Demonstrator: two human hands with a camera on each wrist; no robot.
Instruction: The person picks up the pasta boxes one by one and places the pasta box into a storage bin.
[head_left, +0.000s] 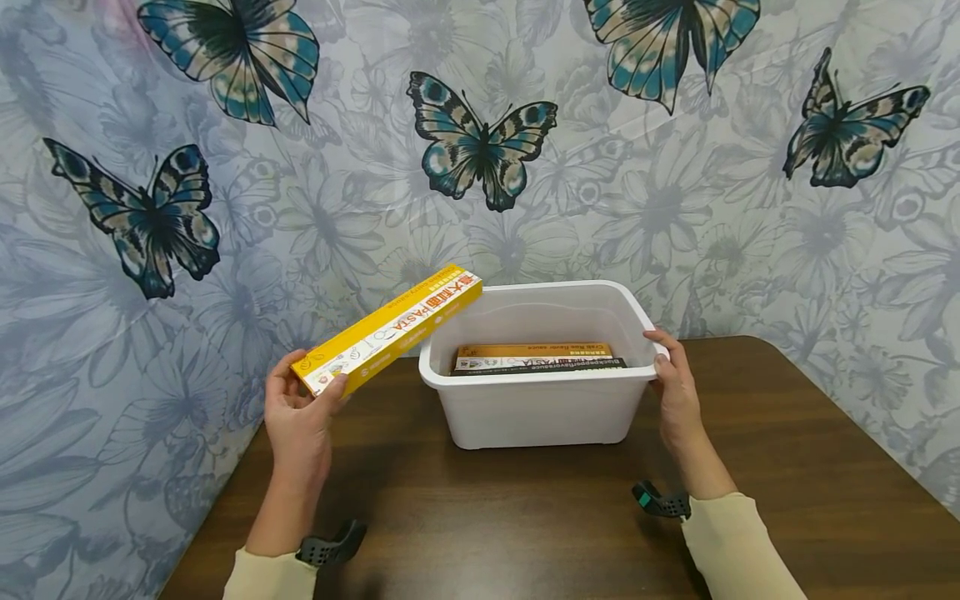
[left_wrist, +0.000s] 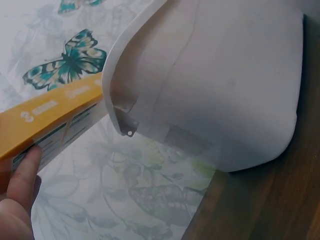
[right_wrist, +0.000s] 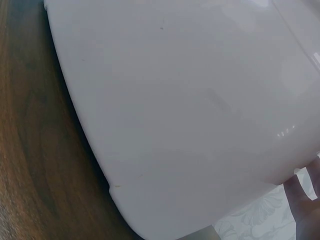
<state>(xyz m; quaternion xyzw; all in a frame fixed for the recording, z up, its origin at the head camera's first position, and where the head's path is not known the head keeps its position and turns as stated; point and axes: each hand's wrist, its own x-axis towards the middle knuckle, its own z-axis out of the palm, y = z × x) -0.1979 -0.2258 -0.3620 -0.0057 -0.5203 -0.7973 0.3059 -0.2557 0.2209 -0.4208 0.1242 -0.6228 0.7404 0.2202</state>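
A long yellow pasta box with a white printed band slants up to the right in the head view. My left hand grips its lower end between thumb and fingers. Its far end overlaps the left rim of a white plastic bin. In the left wrist view the yellow box passes behind the bin's rim, with a finger along its printed side. My right hand holds the bin's right rim, thumb on the near side. Inside the bin lie an orange box and a dark-edged box.
The bin stands on a dark brown wooden table. Close behind it hangs a floral backdrop with butterflies. A dark band is on the left wrist, and another band is on the right.
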